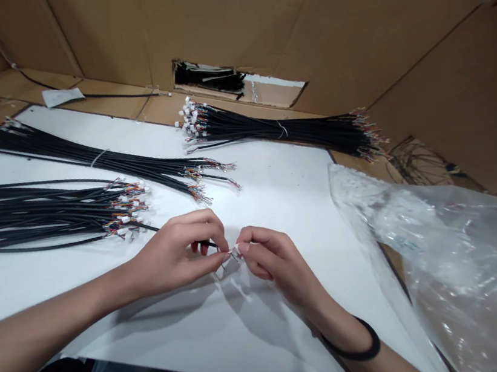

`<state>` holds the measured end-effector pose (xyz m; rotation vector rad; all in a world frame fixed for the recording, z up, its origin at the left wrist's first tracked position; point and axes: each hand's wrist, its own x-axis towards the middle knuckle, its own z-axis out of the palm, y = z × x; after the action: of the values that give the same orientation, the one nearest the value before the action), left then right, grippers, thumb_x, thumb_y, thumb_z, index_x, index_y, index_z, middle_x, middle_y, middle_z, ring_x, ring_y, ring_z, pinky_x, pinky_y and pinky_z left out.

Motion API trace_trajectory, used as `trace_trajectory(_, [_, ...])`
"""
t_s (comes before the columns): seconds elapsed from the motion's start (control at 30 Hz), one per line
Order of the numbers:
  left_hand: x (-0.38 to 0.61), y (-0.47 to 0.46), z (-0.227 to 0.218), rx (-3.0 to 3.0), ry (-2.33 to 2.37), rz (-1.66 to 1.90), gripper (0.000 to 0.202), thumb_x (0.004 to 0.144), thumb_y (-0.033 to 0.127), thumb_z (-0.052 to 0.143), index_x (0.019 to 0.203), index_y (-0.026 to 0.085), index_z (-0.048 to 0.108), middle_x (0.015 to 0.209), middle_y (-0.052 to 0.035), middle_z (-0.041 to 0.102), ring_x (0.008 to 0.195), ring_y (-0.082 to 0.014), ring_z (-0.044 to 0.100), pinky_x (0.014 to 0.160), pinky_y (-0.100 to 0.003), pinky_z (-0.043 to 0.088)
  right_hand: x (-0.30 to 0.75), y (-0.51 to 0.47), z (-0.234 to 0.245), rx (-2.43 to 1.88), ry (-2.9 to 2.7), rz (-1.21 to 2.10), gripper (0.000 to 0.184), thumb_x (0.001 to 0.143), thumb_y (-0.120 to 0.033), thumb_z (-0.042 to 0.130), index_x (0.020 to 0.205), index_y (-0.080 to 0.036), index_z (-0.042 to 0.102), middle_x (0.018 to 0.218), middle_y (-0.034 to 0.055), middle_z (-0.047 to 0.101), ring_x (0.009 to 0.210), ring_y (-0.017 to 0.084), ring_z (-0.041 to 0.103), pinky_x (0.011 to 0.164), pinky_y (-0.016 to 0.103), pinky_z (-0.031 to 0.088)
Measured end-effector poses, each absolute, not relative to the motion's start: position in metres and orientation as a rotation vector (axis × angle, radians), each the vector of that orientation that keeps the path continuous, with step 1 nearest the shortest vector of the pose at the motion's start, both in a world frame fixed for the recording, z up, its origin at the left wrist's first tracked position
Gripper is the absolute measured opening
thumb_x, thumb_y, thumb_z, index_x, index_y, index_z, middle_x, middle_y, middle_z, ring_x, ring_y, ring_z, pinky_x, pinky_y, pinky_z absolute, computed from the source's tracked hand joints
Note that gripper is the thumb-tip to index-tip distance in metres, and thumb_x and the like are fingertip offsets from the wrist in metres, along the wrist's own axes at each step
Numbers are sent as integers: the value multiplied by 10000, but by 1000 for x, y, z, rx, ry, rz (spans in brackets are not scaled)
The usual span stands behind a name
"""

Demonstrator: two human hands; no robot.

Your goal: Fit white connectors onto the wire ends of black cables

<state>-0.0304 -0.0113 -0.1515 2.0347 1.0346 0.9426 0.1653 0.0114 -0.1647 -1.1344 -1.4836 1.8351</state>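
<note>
Over the middle of the white board, my left hand [183,249] pinches a black cable [207,244] near its end, where thin loose wires fan out. Facing it, my right hand [269,253] closes thumb and fingers on a small white connector [237,249] at the tips of those wires. The two hands almost touch. Fingers partly cover the connector, so I cannot tell which wires sit in it. To the left of my left hand lies a bundle of black cables [51,215] with white connectors on their near ends.
A tied cable bundle [88,152] with bare wire ends crosses the back left of the white board [297,204]. Another tied bundle [277,127] lies at the back. Clear plastic bags [457,244] cover the right side. Cardboard walls [226,18] enclose the back, with a cut-out slot [277,89].
</note>
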Motion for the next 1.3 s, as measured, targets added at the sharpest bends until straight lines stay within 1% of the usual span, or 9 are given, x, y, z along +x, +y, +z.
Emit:
trace_trajectory(0.07, [-30,-11,-151,2025,1044,949,85,846,123,602,776,145,645,842,-34,587,749,-114,565,641,-207,431,166,13,-166,-1131,-1358,1992,199,780,-307,622,662,-162,554,467,-85,292,417,46,202,409,213,120])
trace_trajectory(0.13, [-30,-12,-151,2022,1048,955,86,835,111,609,764,141,647,845,-33,589,748,-110,570,647,-205,434,166,15,-165,-1134,-1263,2082,196,743,-299,645,642,-147,573,469,-77,321,411,39,207,407,213,110])
trace_trajectory(0.3, [-31,-13,-151,2029,1066,981,113,819,82,610,725,144,625,855,-28,591,776,-116,581,698,-222,444,166,15,-165,-1130,-1203,2141,222,736,-330,693,676,-129,624,495,-63,383,406,29,220,411,214,99])
trace_trajectory(0.47, [-32,-13,-151,2043,1075,975,120,809,65,606,721,147,611,856,-27,585,769,-115,576,694,-224,436,165,13,-165,-1140,-1243,2099,289,733,-403,732,686,-140,622,461,-86,326,406,34,211,422,221,112])
trace_trajectory(0.73, [-32,-12,-152,2050,1088,977,120,797,67,609,707,147,614,847,-29,586,761,-120,573,687,-228,433,165,13,-168,-1188,-1393,1990,374,741,-499,724,695,-155,586,477,-86,310,417,44,208,408,222,126])
trace_trajectory(1.03, [-32,-12,-152,2054,1089,974,110,784,62,614,703,135,626,867,-38,585,780,-120,581,700,-221,427,165,10,-172,-1154,-1407,1974,373,765,-501,714,715,-158,577,479,-88,306,422,42,195,402,212,128])
trace_trajectory(1.17, [-32,-12,-153,2041,1103,961,109,769,52,616,702,137,628,883,-39,586,774,-119,582,673,-219,420,164,10,-172,-1140,-1412,1975,372,774,-509,702,715,-166,571,472,-92,290,415,43,182,403,212,135])
trace_trajectory(1.23, [-32,-12,-153,2038,1104,963,109,765,50,618,699,137,625,883,-39,587,774,-119,580,668,-217,417,163,11,-172,-1133,-1449,1935,365,779,-506,698,713,-168,578,475,-89,289,420,47,188,405,213,149])
trace_trajectory(1.3, [-32,-12,-153,2035,1103,962,113,767,51,617,692,136,619,881,-38,587,771,-116,579,668,-214,416,162,10,-172,-1124,-1503,1852,358,765,-491,716,692,-167,581,492,-76,329,434,53,223,412,213,182])
